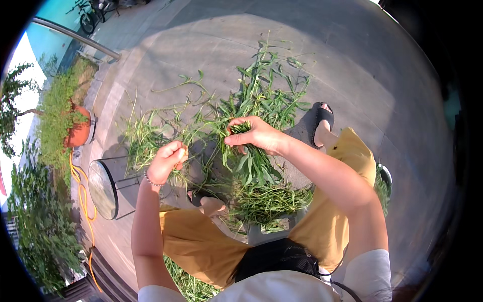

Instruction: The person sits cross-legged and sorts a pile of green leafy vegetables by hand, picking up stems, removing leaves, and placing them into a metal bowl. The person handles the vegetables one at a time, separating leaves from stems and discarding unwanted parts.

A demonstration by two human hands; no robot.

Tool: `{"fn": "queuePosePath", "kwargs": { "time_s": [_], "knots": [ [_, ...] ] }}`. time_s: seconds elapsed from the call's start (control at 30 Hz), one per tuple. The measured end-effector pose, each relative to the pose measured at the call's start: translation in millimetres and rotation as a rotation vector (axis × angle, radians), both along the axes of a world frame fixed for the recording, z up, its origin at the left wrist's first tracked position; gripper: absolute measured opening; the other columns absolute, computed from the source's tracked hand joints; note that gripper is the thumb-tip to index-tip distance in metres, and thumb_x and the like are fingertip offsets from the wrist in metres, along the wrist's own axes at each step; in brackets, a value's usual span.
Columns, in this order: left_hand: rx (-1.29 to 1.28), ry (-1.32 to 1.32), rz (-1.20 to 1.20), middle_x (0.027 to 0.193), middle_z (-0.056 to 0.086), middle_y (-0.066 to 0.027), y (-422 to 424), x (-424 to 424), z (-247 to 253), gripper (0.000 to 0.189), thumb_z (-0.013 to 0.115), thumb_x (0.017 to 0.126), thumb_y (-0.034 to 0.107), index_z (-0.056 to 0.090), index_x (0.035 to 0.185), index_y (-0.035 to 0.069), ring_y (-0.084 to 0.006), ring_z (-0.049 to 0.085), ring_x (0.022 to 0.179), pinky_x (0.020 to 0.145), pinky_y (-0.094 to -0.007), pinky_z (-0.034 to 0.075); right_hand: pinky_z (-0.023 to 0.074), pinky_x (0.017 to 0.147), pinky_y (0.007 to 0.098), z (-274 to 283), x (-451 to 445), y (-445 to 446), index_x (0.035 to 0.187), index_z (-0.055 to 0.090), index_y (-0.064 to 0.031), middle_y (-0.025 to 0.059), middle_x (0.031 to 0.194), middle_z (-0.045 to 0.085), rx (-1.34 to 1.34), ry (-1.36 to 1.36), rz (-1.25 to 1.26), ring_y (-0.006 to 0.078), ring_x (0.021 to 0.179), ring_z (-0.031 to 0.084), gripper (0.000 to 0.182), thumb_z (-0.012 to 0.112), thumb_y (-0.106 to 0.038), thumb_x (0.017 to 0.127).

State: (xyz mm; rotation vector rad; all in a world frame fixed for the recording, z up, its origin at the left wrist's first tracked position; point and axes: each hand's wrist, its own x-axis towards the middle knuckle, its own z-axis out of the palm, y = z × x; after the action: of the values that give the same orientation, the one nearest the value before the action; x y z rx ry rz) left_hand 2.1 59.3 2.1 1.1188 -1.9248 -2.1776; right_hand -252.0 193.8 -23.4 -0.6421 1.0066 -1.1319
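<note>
My right hand (253,135) grips a bundle of leafy green stems (257,166), probably water spinach. Cut stem ends show between thumb and fingers, and the leaves hang down toward me. To the left, my left hand (170,158) has its fingers closed, thumb against forefinger. Thin stems pass close behind it, and I cannot tell whether one is pinched. A loose heap of the same greens (260,94) spreads over the paving beyond my hands. Paler stems and leaves (145,136) lie farther left. Between my knees sits a pile of thin stems (271,202).
A round-topped stool (102,189) lies on its side at the left. Past it are an orange hose (83,200) and a terracotta-coloured pot (78,126) with a bushy plant. A metal pole (79,37) and a bicycle (87,22) are at upper left. More greens (188,277) lie beside my left thigh.
</note>
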Motion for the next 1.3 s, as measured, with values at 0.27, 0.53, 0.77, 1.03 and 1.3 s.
{"fn": "queuePosePath", "kwargs": {
  "time_s": [0.27,0.53,0.77,1.03,1.3],
  "knots": [
    [-0.063,-0.038,-0.041,0.070,0.044,0.0026,6,-6,-5,0.015,0.047,0.092,0.020,0.050,0.087,0.006,-0.0057,0.040,0.062,0.055,-0.0202,0.036,0.0381,0.046,0.0227,2,-8,-1,0.088,0.056,-0.0055,0.0009,0.065,0.054,0.076,-0.165,-0.193,0.0085,0.048,0.048,0.019,0.068,-0.008,0.073],
    [-0.082,-0.010,-0.057,0.072,0.046,0.0018,7,-14,-4,0.015,0.049,0.092,0.018,0.050,0.088,0.004,-0.0064,0.042,0.061,0.056,-0.0210,0.039,0.0384,0.046,0.0224,20,-11,-1,0.081,0.057,-0.0061,-0.0004,0.069,0.053,0.072,-0.236,-0.427,0.0085,0.052,0.046,0.012,0.064,-0.011,0.074],
    [-0.785,0.007,0.559,0.077,0.055,0.0010,-53,27,-12,0.013,0.051,0.091,0.014,0.057,0.095,0.003,-0.0048,0.048,0.065,0.057,-0.0213,0.047,0.0414,0.052,0.0250,52,-79,11,0.083,0.056,-0.0049,-0.0002,0.068,0.051,-0.125,-0.124,-0.598,0.0102,0.055,0.048,0.012,0.063,-0.014,0.079],
    [-0.953,-0.473,1.339,0.093,0.054,-0.0105,-147,202,-85,0.050,0.062,0.081,0.017,0.042,0.123,-0.001,-0.0124,0.055,0.077,0.067,-0.0272,0.049,0.0439,0.062,0.0225,87,-85,48,0.093,0.053,-0.0046,0.0034,0.081,0.061,-0.355,0.222,-0.395,0.0079,0.071,0.054,0.016,0.056,-0.020,0.089],
    [-0.090,0.850,0.194,0.107,0.047,-0.0113,81,-99,94,0.049,0.036,0.096,0.023,0.017,0.139,0.008,-0.0148,0.048,0.054,0.055,-0.0335,0.045,0.0335,0.052,0.0175,91,-103,59,0.092,0.053,-0.0078,-0.0011,0.074,0.049,-0.252,0.405,-0.653,0.0052,0.059,0.040,0.014,0.053,-0.022,0.090]
  ]
}}
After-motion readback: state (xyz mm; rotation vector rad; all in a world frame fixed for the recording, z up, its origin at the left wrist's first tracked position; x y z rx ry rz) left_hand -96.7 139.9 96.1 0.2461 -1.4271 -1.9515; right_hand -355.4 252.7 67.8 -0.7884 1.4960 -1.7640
